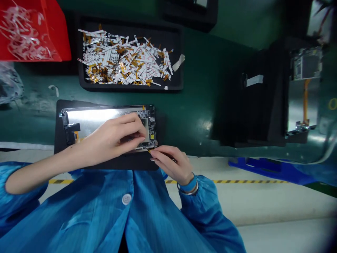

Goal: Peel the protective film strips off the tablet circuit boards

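Observation:
An opened tablet [92,114] lies on a black foam pad [142,164], its silver back plate and circuit board [152,123] exposed. My left hand [123,135] rests over the board, thumb and fingers curled together; anything between them is hidden. At the tablet's lower right corner, my right hand [172,161] pinches the small orange end of a flex cable [150,151]. A dark, thin tip shows below those fingers, too small to name. Behind the tablet, a black tray [131,88] holds a heap of white and orange flex cables [126,61].
At the back left stands a red bin [56,31] with clear-looking strips. A plastic bag [9,82] lies below it, near a loose white strip [54,89]. Stacked black foam pads [237,116] sit right, with another opened tablet [302,95]. The bench edge [200,157] runs before me.

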Demonstrator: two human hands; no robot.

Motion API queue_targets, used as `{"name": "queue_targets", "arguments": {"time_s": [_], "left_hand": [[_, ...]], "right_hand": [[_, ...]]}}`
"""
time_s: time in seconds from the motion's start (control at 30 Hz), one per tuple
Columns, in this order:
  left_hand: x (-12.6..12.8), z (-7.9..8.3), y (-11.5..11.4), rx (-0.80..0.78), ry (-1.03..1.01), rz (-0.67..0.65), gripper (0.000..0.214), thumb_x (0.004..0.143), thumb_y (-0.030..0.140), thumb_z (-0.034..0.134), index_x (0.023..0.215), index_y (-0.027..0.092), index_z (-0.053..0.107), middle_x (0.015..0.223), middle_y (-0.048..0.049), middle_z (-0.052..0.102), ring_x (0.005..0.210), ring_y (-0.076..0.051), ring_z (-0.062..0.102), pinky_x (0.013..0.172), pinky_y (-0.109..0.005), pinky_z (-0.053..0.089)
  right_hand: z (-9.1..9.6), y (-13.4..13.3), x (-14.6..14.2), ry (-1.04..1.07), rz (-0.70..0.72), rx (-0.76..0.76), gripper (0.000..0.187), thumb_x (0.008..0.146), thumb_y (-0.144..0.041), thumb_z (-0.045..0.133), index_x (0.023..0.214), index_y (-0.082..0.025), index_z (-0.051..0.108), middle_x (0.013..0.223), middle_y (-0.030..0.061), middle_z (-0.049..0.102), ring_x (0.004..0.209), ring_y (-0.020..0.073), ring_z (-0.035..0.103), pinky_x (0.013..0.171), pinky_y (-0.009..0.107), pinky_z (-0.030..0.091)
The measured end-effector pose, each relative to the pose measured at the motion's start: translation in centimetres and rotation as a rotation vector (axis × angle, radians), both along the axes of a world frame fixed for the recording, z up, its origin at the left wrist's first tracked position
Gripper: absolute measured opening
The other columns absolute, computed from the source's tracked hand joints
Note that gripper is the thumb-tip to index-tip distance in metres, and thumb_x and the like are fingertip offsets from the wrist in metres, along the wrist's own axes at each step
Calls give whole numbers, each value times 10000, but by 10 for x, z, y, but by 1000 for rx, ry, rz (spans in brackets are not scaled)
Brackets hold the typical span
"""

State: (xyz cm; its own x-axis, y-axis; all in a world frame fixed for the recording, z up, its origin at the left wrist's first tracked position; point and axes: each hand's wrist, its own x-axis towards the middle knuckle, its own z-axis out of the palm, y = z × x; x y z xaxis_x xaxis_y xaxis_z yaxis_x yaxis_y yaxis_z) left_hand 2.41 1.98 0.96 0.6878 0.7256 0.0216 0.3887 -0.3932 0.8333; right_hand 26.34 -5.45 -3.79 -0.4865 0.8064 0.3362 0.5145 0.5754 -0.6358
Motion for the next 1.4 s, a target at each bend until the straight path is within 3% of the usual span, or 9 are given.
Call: {"name": "queue_targets", "arguments": {"time_s": [0.17, 0.57, 0.87, 1.1, 1.4], "left_hand": [[1, -6, -2, 27, -20, 0, 115, 997, 162, 496, 966, 160, 607, 953, -26, 576, 874, -133, 575, 765, -241, 468], [0, -8, -3, 28, -35, -12, 113, 1006, 155, 486, 985, 147, 597, 967, -21, 557, 903, -125, 552, 799, -238, 446], [-4, -12, -4, 57, -8, -53, 154, 1016, 191, 460, 1020, 151, 609, 1012, -46, 587, 942, -160, 571, 841, -272, 454], [-3, -13, 1, 78, 10, -99, 170, 1019, 211, 452, 1009, 158, 613, 1012, -50, 606, 950, -174, 580, 836, -279, 451], [-8, -17, -1, 63, -20, -121, 182, 1020, 175, 437, 1054, 141, 612, 1049, -56, 600, 988, -171, 569, 882, -293, 449]], "right_hand": [[-1, -4, -4, -93, -40, 115, 182, 945, -129, 598, 1097, -183, 682, 976, 49, 707, 799, 123, 694, 673, 184, 598], [5, -2, -11, -151, -67, 205, 140, 946, -120, 587, 1061, -129, 666, 938, 61, 686, 780, 115, 662, 643, 187, 564], [13, -3, -21, -209, -156, 156, 126, 921, -87, 607, 1026, -135, 659, 909, 56, 685, 759, 104, 661, 649, 186, 538], [8, 1, -21, -109, -162, 90, 112, 923, -115, 615, 1009, -185, 633, 880, 31, 672, 761, 105, 662, 650, 186, 553], [12, 2, -21, -103, -148, 26, 94, 931, -118, 600, 1006, -170, 623, 881, 50, 648, 778, 120, 650, 641, 206, 551]]}}
